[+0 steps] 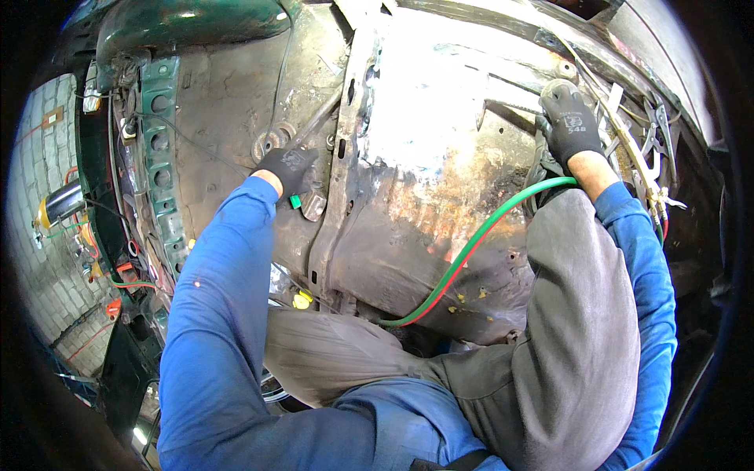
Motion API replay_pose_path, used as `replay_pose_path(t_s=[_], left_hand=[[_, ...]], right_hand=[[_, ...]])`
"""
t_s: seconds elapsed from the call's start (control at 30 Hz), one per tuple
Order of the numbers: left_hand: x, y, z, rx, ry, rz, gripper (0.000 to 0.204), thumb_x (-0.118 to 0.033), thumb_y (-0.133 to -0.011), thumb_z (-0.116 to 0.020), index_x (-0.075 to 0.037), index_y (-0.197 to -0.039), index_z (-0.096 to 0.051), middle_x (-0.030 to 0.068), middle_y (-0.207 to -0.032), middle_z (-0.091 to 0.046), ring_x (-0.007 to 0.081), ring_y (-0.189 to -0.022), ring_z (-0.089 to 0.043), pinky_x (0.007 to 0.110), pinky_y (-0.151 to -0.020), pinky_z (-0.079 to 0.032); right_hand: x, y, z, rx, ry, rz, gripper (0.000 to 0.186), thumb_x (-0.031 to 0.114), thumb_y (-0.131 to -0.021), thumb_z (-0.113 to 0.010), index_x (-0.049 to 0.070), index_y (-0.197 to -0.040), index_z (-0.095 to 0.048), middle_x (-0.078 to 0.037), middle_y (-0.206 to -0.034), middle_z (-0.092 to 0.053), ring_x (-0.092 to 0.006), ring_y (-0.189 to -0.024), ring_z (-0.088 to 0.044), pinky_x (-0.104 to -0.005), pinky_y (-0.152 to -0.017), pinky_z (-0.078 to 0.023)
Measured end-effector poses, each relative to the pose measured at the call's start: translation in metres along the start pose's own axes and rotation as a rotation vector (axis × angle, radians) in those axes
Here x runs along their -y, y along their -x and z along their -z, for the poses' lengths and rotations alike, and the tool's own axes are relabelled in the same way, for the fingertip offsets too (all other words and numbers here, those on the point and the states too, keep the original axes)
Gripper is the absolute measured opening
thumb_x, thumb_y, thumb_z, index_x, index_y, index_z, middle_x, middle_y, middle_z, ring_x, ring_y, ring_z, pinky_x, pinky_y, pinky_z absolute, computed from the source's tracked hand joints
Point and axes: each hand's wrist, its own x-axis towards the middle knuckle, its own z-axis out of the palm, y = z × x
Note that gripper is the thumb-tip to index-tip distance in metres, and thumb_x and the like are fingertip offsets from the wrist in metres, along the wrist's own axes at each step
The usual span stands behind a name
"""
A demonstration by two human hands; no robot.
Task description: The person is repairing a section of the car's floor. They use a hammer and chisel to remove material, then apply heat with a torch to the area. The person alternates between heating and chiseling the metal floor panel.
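My left hand [289, 169], in a black glove, has curled fingers at the lower end of a metal bar [318, 118]; what they hold is unclear. It lies beside a round metal fitting [265, 143] and above a metal block [313, 207] with a small green piece [295, 202]. My right hand [571, 122], also gloved, is at the upper right, fingers bent, their grip hidden. It is near long torch-like tubes [613, 118]. A green and red hose [471, 243] arches from near my right wrist across the rusty metal floor pan [416, 267] to its lower edge.
A ridged metal beam [338, 196] divides the pan. A holed green rail [161, 141] runs along the left, with a brick wall [47, 141] beyond. A dark green body panel [188, 20] is at the top. Clamps [658, 133] lie at the far right. My bent legs fill the bottom.
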Motion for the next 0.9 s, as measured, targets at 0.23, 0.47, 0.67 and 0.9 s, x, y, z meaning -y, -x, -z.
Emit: replay_pose_path(t_s=[0.23, 0.47, 0.67, 0.9], left_hand=[[0.002, 0.053, 0.052, -0.33, 0.248, 0.132, 0.065, -0.026, -0.081, -0.083, -0.01, -0.14, -0.06, 0.0204, -0.119, -0.073, 0.0394, -0.106, -0.072, 0.049, -0.087, -0.059], [-0.011, 0.109, 0.095, -0.984, 0.507, 0.29, 0.036, -0.011, -0.095, -0.074, -0.003, -0.13, -0.066, 0.0064, -0.096, -0.071, 0.0175, -0.085, -0.068, 0.035, -0.077, -0.057], [-0.096, 0.124, 0.159, -1.276, 1.07, 0.388, 0.029, -0.013, -0.098, -0.078, -0.001, -0.12, -0.064, 0.0075, -0.097, -0.07, 0.011, -0.069, -0.065, 0.027, -0.06, -0.053], [-0.149, 0.023, 0.168, -1.425, 1.44, 0.256, 0.018, -0.004, -0.097, -0.077, -0.002, -0.107, -0.063, 0.0078, -0.088, -0.071, 0.0117, -0.063, -0.065, 0.027, -0.053, -0.054]], right_hand=[[0.002, 0.0, 0.004, 0.018, 0.038, -0.007, 0.02, 0.027, -0.098, -0.069, 0.016, -0.115, -0.07, -0.014, -0.126, -0.061, -0.0363, -0.118, -0.061, -0.049, -0.097, -0.054], [0.0, -0.004, 0.004, 0.039, 0.008, 0.021, 0.024, 0.024, -0.097, -0.071, 0.017, -0.12, -0.072, -0.014, -0.125, -0.063, -0.036, -0.117, -0.062, -0.0477, -0.099, -0.053], [-0.001, -0.002, 0.001, 0.039, 0.012, 0.017, 0.025, 0.019, -0.094, -0.071, 0.016, -0.119, -0.072, -0.014, -0.123, -0.062, -0.0362, -0.116, -0.063, -0.0475, -0.1, -0.052], [-0.004, 0.001, 0.005, 0.015, -0.043, 0.066, 0.028, 0.016, -0.092, -0.07, 0.014, -0.12, -0.069, -0.015, -0.122, -0.061, -0.0368, -0.119, -0.062, -0.0489, -0.103, -0.051]])
